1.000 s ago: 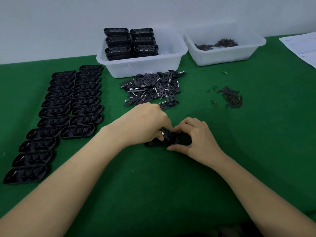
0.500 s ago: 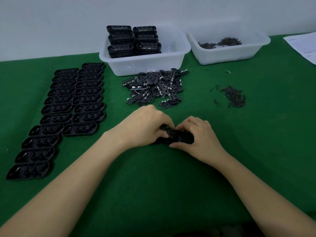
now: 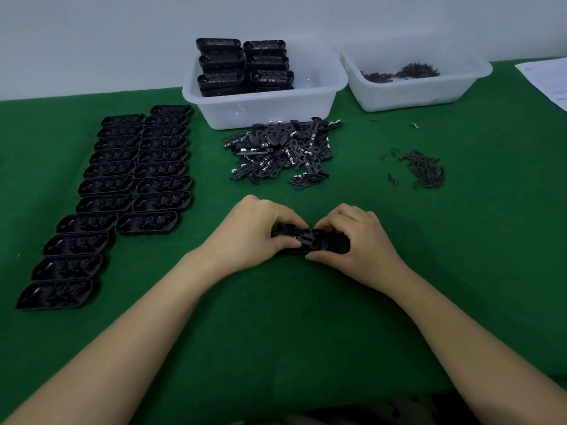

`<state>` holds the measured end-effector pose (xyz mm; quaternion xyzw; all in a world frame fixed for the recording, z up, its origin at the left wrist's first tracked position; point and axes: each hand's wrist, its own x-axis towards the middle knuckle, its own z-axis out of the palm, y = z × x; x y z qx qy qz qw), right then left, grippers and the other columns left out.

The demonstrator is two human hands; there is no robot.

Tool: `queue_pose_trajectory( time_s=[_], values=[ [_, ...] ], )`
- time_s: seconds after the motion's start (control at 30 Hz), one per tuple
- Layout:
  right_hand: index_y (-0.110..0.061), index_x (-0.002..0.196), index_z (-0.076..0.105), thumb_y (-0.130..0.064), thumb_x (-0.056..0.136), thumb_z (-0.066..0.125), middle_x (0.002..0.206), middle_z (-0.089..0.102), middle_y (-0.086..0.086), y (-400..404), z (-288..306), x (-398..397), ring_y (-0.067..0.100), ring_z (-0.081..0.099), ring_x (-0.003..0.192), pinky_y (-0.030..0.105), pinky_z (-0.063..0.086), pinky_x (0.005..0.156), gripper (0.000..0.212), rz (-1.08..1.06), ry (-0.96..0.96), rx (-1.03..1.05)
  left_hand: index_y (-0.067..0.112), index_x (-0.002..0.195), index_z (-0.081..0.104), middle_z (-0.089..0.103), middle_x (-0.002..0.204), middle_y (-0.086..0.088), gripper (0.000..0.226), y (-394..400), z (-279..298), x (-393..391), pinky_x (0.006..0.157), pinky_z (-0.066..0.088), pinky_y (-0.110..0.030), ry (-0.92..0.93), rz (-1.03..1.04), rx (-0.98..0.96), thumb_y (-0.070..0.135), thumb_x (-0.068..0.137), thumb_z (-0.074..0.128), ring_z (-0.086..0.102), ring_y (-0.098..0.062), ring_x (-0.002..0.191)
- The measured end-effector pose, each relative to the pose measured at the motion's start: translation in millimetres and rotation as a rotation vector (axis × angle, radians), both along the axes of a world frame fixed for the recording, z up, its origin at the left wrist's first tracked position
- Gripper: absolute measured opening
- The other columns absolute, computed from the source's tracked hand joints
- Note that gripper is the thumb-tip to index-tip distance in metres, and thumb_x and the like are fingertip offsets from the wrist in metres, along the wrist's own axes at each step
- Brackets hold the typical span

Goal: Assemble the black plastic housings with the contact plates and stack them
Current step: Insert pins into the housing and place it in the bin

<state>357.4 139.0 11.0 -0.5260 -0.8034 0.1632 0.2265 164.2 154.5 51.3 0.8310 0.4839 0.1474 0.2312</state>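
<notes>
Both hands are closed on one black housing (image 3: 310, 240) resting on the green table cover (image 3: 276, 332). The left hand (image 3: 254, 231) grips its left end with fingers curled over the top; the right hand (image 3: 352, 240) grips the right end, thumb along the near edge. The housing lies between the hands, long axis running left to right, with a contact plate (image 3: 302, 237) apparently seated in it; full seating cannot be confirmed. Judgement: pressing-in is under way. The loose contact plates (image 3: 279, 151) lie directly beyond the hands. The bin of stacked assemblies (image 3: 264, 108) lies beyond that. Empty housings (image 3: 129, 185) lie nearer the left hand.
</notes>
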Motion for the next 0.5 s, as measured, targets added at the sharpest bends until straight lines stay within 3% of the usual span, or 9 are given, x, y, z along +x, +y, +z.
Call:
queue_pose_trajectory(
  time_s=[0.23, 0.3, 0.4, 0.5],
  values=[
    [-0.017, 0.098, 0.067, -0.047, 0.067, 0.073, 0.087, 0.052, -0.008, 1, 0, 0, 0.012, 0.048, 0.081, 0.03, 0.034, 0.076, 0.044, 0.016, 0.036, -0.003, 0.034, 0.112, 0.063, 0.067, 0.094, 0.001, 0.024, -2, 12, 13, 0.074, 0.05, -0.039, 0.388, -0.134, 0.245, 0.032, 0.088, 0.058, 0.061, -0.025, 0.09],
    [-0.017, 0.097, 0.067, -0.048, 0.067, 0.073, 0.087, 0.052, -0.008, 1, 0, 0, 0.011, 0.047, 0.081, 0.03, 0.032, 0.076, 0.043, 0.011, 0.04, -0.007, 0.034, 0.109, 0.065, 0.069, 0.093, 0.004, 0.024, 4, 17, 11, 0.077, 0.049, -0.036, 0.343, -0.164, 0.199, 0.031, 0.085, 0.063, 0.062, -0.02, 0.089],
    [-0.019, 0.095, 0.066, -0.05, 0.066, 0.073, 0.087, 0.051, -0.011, 0, 0, 0, 0.008, 0.047, 0.081, 0.027, 0.03, 0.076, 0.043, -0.003, 0.031, -0.001, 0.03, 0.102, 0.071, 0.072, 0.09, 0.011, 0.024, 13, 18, 1, 0.081, 0.047, -0.025, 0.134, -0.153, -0.009, 0.026, 0.078, 0.073, 0.063, -0.005, 0.082],
    [-0.019, 0.094, 0.066, -0.05, 0.067, 0.073, 0.087, 0.053, -0.01, -1, 2, -1, 0.01, 0.05, 0.083, 0.028, 0.033, 0.076, 0.042, 0.0, 0.021, 0.011, 0.028, 0.099, 0.073, 0.072, 0.088, 0.013, 0.025, 11, 6, -7, 0.079, 0.049, -0.025, 0.001, -0.098, -0.102, 0.023, 0.075, 0.076, 0.062, 0.001, 0.076]
  ],
)
